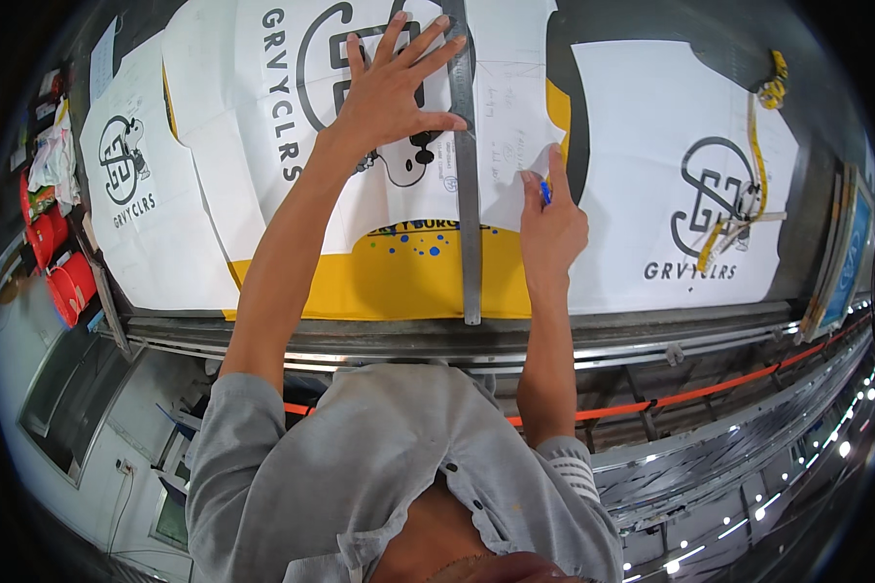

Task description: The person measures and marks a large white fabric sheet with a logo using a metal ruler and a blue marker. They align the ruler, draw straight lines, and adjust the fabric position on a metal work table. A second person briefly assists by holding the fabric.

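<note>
My left hand [389,97] lies flat with fingers spread on a white sheet with a large black print [248,126]. Its thumb and fingertips reach a long grey metal ruler [470,223], which runs from the far edge towards me. To the right of the ruler, my right hand [554,233] is closed round a blue pen [545,192], its index finger pointing away from me. That hand rests at the edge of a white paper piece with pencilled writing [501,107]. Under these sheets a yellow piece with blue dots [389,291] shows; whether it is cloth or paper I cannot tell.
A shirt-shaped white printed piece [622,146] lies at the right, with a yellow tape measure [760,165] across it. Another white printed piece [146,233] is at the left. Red containers [72,284] stand beyond the dark table's left edge. A framed blue panel [844,248] leans at right.
</note>
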### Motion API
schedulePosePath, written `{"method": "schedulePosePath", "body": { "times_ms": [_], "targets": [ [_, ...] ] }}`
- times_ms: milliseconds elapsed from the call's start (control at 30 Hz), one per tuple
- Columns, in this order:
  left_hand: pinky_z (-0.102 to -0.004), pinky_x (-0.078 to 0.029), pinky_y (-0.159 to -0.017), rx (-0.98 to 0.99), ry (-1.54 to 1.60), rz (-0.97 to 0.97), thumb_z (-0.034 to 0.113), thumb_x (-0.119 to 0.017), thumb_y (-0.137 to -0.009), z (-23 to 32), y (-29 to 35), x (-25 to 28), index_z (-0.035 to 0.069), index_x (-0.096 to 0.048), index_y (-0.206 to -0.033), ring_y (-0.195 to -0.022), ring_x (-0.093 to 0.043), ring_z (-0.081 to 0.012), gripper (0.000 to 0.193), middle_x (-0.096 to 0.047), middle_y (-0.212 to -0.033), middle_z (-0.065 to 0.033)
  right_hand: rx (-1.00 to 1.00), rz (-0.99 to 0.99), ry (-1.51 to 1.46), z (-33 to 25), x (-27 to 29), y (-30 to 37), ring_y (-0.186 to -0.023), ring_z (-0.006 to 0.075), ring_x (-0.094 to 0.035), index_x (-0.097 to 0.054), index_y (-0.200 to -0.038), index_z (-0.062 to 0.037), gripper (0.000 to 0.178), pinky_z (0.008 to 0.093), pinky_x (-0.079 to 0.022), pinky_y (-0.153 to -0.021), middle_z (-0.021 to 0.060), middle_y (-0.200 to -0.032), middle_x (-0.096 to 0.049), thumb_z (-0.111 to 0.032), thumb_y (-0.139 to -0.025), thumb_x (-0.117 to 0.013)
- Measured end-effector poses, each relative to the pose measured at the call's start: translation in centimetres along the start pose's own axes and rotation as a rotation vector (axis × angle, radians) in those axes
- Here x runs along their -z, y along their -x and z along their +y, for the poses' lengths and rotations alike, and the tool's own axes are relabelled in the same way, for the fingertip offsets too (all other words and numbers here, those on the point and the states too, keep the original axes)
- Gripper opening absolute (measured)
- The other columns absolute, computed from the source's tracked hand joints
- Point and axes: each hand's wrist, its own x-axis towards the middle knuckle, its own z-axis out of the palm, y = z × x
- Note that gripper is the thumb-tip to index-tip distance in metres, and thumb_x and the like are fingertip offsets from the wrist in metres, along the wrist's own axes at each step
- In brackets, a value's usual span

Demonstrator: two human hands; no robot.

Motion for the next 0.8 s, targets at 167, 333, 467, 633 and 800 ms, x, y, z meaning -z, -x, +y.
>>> {"method": "schedulePosePath", "body": {
  "times_ms": [167,333,467,633,800],
  "targets": [
    [-0.0737,-0.003,-0.113,0.005,0.104,-0.012,0.087,-0.066,-0.053,0.5,-0.7,1.5,0.033,-0.036,-0.152,-0.152,-0.011,-0.0296,0.116,-0.027,-0.161,0.0074,0.005,-0.041,-0.053,0.5,-0.1,-0.1,-0.051,0.0253,-0.063,-0.056,-0.139,-0.0186,0.05,0.0341,-0.047,-0.052,0.0105,-0.062,-0.065,-0.028,-0.092,-0.069],
    [-0.0702,-0.016,-0.112,0.001,-0.053,-0.222,0.028,-0.06,-0.086,1.3,-2.2,4.1,0.013,-0.041,-0.147,-0.148,-0.018,-0.0412,0.066,-0.03,-0.158,-0.0117,0.015,-0.023,-0.144,0.8,-0.2,-0.4,-0.049,0.0216,-0.059,-0.058,-0.138,-0.0164,0.05,0.0308,-0.044,-0.049,0.0125,-0.064,-0.065,-0.025,-0.091,-0.071],
    [-0.075,-0.006,-0.112,0.059,-0.031,-0.37,0.032,-0.061,-0.084,2.0,-3.1,5.1,0.016,-0.03,-0.154,-0.15,-0.006,-0.0429,0.078,-0.019,-0.164,-0.008,-0.001,-0.022,-0.174,0.8,-0.4,-0.3,-0.049,0.0156,-0.051,-0.059,-0.138,-0.0155,0.05,0.0284,-0.041,-0.048,0.0095,-0.062,-0.06,-0.023,-0.09,-0.072],
    [-0.0724,-0.006,-0.114,0.062,-0.037,-0.385,0.035,-0.062,-0.083,2.6,-3.5,5.7,0.017,-0.033,-0.153,-0.15,-0.007,-0.0431,0.078,-0.02,-0.164,-0.0086,0.012,0.027,-0.219,0.8,-0.5,-0.4,-0.05,0.0072,-0.034,-0.06,-0.137,-0.0147,0.048,0.0244,-0.032,-0.046,0.0006,-0.054,-0.046,-0.018,-0.09,-0.073],
    [-0.072,-0.006,-0.114,0.027,-0.065,-0.326,0.037,-0.064,-0.081,2.0,-3.5,5.0,0.018,-0.035,-0.152,-0.15,-0.006,-0.0429,0.079,-0.02,-0.164,-0.0082,-0.028,-0.033,-0.205,0.9,-0.3,-0.5,-0.047,0.0135,-0.048,-0.06,-0.136,-0.0139,0.05,0.0266,-0.041,-0.048,0.0111,-0.072,-0.068,-0.018,-0.088,-0.075]
  ]
}}
